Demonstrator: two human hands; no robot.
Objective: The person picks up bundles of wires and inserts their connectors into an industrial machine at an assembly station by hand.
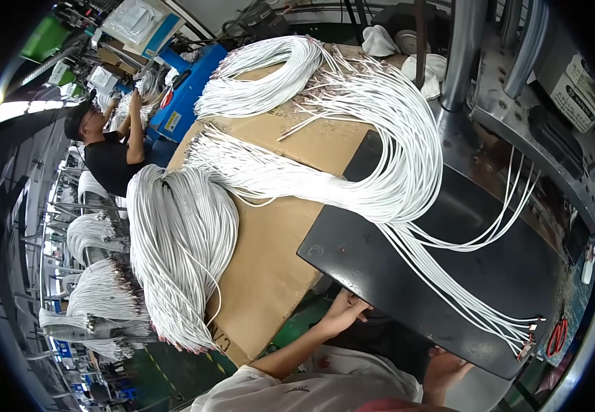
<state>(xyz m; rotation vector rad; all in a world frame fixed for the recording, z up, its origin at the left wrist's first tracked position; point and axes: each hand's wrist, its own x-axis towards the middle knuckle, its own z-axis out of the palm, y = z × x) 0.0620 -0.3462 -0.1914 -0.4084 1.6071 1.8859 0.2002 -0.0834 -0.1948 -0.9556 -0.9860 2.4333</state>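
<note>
Left hand point(344, 312) at the near edge of the black bench point(380, 275), toward its left corner; fingers curled in. Right hand point(445, 369) at the same edge, further right, partly hidden by it. Cannot tell whether either holds anything; perhaps both just rest there.

Hooked bundle of white wires point(414, 151) lies partly on the black bench, partly on the cardboard sheet point(270, 233) left of it. Bend probably lets long wires fit a short surface. Several strands point(459, 288) split off across the black bench, tips gathered at its right end; likely kept apart so they don't tangle.

Left of the black bench, a folded hank of white wires point(184, 233) on the cardboard; a curved white coil point(242, 98) beyond its far left corner. Cardboard probably spares the insulation. Red-handled tool point(557, 336) just beyond the right end, seemingly parked within reach.
</note>
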